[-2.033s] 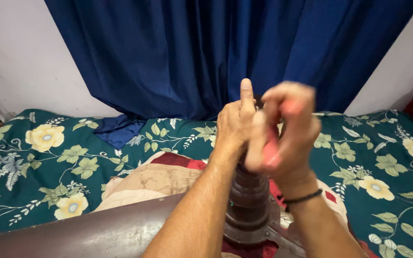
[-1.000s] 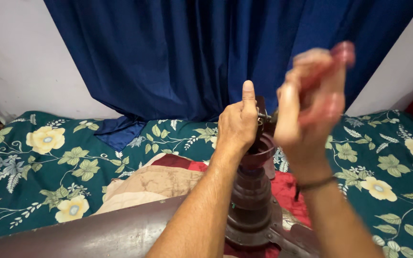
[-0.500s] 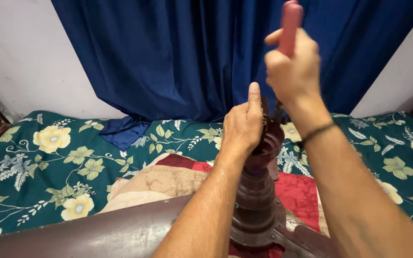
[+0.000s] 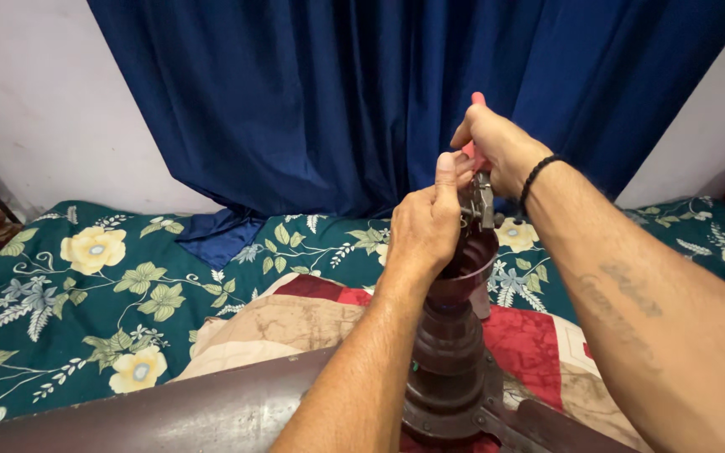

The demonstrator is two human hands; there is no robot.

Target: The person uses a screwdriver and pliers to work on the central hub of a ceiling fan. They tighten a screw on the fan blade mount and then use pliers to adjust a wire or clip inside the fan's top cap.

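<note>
While the left hand (image 4: pixel 423 225) grips the bedpost (image 4: pixel 455 335) top, right hand (image 4: pixel 498 148) fingers clamp red-handled pliers (image 4: pixel 478 183) just above it.

Background: dark blue curtain (image 4: pixel 362 92) at 12 o'clock; white wall (image 4: pixel 35 109) at 10 o'clock; green floral bedsheet (image 4: pixel 86 294) at 8 o'clock; red-and-beige patchwork quilt (image 4: pixel 295 319) at 6 o'clock.

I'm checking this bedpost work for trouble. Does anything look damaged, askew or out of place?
Nothing stands out. The turned wooden bedpost stands upright on the footboard. The left hand grips its top, and the right hand holds red-handled pliers there. The floral bedspread lies flat, with no visible spill or breakage.
</note>
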